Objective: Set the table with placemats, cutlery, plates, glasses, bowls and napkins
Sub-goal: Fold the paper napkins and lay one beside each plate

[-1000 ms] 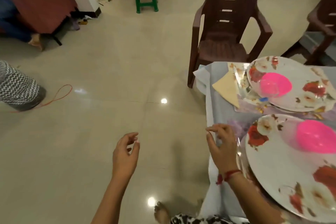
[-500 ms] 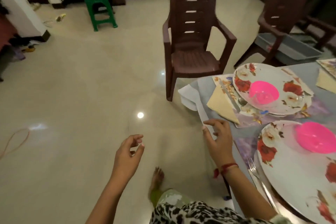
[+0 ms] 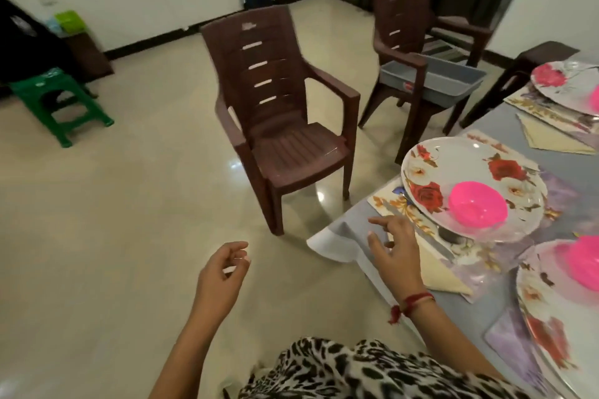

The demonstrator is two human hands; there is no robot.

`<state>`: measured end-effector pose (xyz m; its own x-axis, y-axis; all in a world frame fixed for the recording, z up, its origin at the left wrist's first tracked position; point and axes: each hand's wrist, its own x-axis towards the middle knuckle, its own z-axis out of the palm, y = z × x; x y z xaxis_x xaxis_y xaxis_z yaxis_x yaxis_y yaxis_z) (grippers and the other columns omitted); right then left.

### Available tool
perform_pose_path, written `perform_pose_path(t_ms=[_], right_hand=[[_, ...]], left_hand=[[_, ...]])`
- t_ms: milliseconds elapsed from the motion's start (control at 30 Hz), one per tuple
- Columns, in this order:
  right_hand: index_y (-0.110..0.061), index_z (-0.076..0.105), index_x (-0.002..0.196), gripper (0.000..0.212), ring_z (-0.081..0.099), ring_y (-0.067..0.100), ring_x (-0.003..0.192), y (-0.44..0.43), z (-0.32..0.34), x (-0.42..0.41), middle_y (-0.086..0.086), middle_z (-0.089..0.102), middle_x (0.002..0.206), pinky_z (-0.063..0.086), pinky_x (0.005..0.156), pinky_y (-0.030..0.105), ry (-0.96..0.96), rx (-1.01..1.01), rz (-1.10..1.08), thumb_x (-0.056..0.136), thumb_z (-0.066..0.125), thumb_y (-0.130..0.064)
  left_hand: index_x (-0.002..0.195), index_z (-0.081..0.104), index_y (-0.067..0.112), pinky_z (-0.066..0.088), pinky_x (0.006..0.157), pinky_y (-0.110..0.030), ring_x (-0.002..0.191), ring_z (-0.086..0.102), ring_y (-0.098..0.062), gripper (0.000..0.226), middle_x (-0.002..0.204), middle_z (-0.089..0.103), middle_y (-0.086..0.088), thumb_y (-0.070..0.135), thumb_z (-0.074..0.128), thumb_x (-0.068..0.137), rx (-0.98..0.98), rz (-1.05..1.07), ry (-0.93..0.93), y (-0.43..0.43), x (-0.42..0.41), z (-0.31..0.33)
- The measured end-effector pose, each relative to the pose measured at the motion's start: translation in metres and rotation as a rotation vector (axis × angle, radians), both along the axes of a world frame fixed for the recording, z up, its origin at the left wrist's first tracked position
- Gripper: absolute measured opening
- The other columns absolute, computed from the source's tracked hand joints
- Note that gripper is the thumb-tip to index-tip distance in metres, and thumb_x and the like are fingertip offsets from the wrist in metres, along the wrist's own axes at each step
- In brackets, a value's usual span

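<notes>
Since half a second ago the view swings right: the stool (image 3: 55, 100) now sits at the far left, the chair (image 3: 282, 126) stands mid-picture, and a far chair (image 3: 405, 42) with a grey tub (image 3: 434, 81) on its seat is fully in sight. A third plate (image 3: 564, 87) appears at the far right of the table (image 3: 560, 168). The right hand (image 3: 395, 253) has moved from the table's corner to over the napkin (image 3: 444, 275).

Pale stickers mark both chair backs, but they are too blurred to read.

The left hand (image 3: 223, 272) hangs over the floor, left of the table, fingers loosely curled with the thumb near the forefinger, holding nothing. The right hand's fingers are spread and slightly bent, the forefinger pointing at the placemat (image 3: 389, 201). It holds nothing, and I cannot tell whether it touches the napkin. Just right of it the middle plate (image 3: 453, 165) lies on the placemat with a pink bowl (image 3: 476, 209) in it. A near plate (image 3: 544, 327) carries another bowl (image 3: 583, 261).
</notes>
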<state>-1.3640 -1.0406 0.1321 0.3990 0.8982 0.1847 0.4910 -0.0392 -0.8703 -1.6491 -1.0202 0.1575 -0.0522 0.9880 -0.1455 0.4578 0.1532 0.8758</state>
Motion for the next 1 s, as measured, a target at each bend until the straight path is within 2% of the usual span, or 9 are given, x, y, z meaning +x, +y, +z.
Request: perform_pose_path(t_ms=[167,333,400,500,633,733,800,900,1000], right_hand=[[-0.022,0.062,0.099,0.019,0.049,0.010,0.103,0.047,-0.006,0.006,0.002,0.050,0.109,0.044,0.087,0.032,-0.016,0.008,-0.222,0.085,0.060,-0.010],[-0.024,0.062,0.095,0.030,0.052,0.017,0.099,0.095,0.003,0.009,0.002,0.048,0.107,0.048,0.084,0.038,0.004,-0.042,-0.469,0.082,0.061,0.002],[-0.024,0.063,0.096,0.029,0.052,0.011,0.097,0.108,0.009,0.011,0.003,0.050,0.107,0.050,0.083,0.033,0.000,-0.020,-0.558,0.083,0.061,0.001],[-0.032,0.062,0.092,0.033,0.050,-0.004,0.097,0.117,0.013,0.015,-0.002,0.051,0.104,0.044,0.075,0.010,-0.028,-0.006,-0.677,0.083,0.062,0.000],[-0.024,0.066,0.097,0.021,0.053,0.009,0.098,0.112,0.015,0.022,-0.004,0.051,0.105,0.040,0.073,0.010,0.012,-0.035,-0.838,0.083,0.063,-0.008],[-0.033,0.063,0.092,0.018,0.052,0.001,0.093,0.111,0.008,0.037,-0.010,0.053,0.103,0.042,0.071,0.014,0.010,-0.024,-0.965,0.081,0.058,-0.019],[-0.034,0.062,0.091,0.018,0.052,0.001,0.092,0.113,0.004,0.048,-0.010,0.053,0.102,0.044,0.073,0.023,0.014,-0.009,-1.040,0.081,0.057,-0.020],[-0.034,0.062,0.093,0.014,0.053,0.007,0.095,0.115,0.003,0.058,-0.010,0.052,0.103,0.045,0.069,0.024,0.040,-0.035,-1.143,0.085,0.058,-0.023],[-0.042,0.061,0.090,0.032,0.054,0.005,0.092,0.116,0.005,0.058,-0.011,0.053,0.103,0.043,0.067,0.021,0.069,-0.001,-1.231,0.086,0.063,-0.010]], left_hand=[[0.106,0.064,0.024,0.043,0.070,-0.015,0.092,0.060,-0.004,0.021,0.098,0.065,0.008,0.012,0.061,0.090,0.024,-0.233,0.043,0.114,0.004,-0.007],[0.101,0.063,0.027,0.045,0.067,-0.012,0.090,0.061,-0.007,0.021,0.095,0.066,0.008,0.010,0.062,0.089,0.043,-0.456,0.047,0.229,0.022,-0.004],[0.096,0.062,0.032,0.046,0.065,-0.008,0.087,0.062,-0.006,0.024,0.094,0.067,0.007,0.009,0.063,0.088,0.040,-0.585,0.054,0.272,0.041,-0.002],[0.096,0.060,0.036,0.043,0.068,-0.009,0.089,0.061,-0.001,0.024,0.097,0.066,0.008,0.013,0.063,0.089,0.056,-0.765,0.082,0.324,0.087,-0.003],[0.100,0.064,0.032,0.050,0.077,-0.016,0.090,0.062,0.000,0.021,0.099,0.067,0.009,0.014,0.063,0.088,0.037,-0.945,0.037,0.360,0.162,0.000],[0.098,0.063,0.033,0.052,0.086,-0.029,0.094,0.063,-0.004,0.025,0.103,0.068,0.007,0.011,0.063,0.088,0.048,-1.079,-0.021,0.375,0.231,0.001],[0.098,0.062,0.033,0.050,0.084,-0.025,0.092,0.062,-0.001,0.024,0.103,0.067,0.009,0.011,0.062,0.089,0.068,-1.156,-0.036,0.376,0.274,0.003],[0.097,0.060,0.037,0.047,0.078,-0.017,0.094,0.058,0.003,0.025,0.102,0.063,0.016,0.014,0.061,0.090,0.115,-1.334,-0.046,0.371,0.333,0.009],[0.103,0.063,0.028,0.047,0.076,-0.013,0.097,0.061,-0.006,0.019,0.110,0.063,0.006,0.015,0.060,0.091,0.109,-1.509,-0.053,0.363,0.380,0.015]])
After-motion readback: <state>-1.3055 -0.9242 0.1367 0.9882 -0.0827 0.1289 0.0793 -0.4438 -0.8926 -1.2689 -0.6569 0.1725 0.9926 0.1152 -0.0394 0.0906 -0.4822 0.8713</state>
